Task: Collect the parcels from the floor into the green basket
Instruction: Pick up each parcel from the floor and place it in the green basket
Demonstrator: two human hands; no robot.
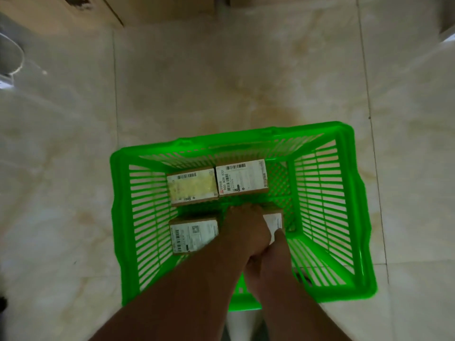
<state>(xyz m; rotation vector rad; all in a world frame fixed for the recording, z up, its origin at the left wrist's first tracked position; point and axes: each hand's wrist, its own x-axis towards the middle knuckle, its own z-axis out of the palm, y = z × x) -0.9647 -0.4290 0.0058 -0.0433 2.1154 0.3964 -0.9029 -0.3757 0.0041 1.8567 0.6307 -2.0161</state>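
Note:
A green slatted basket (364, 217) stands on the tiled floor. Three cardboard parcels with white labels lie flat on its bottom: one at the far left (192, 187), one at the far right (241, 178), one at the near left (193, 235). A fourth parcel (274, 223) sits at the near right, mostly hidden under my hands. My left hand (243, 230) lies over its top. My right hand (266, 262) grips its near right edge, thumb on the label. Both forearms reach down into the basket.
Large cardboard boxes (147, 8) stand on the floor at the top of the view. A pale curved object (12, 57) sits at the far left edge. Cream marble tiles surround the basket on all sides.

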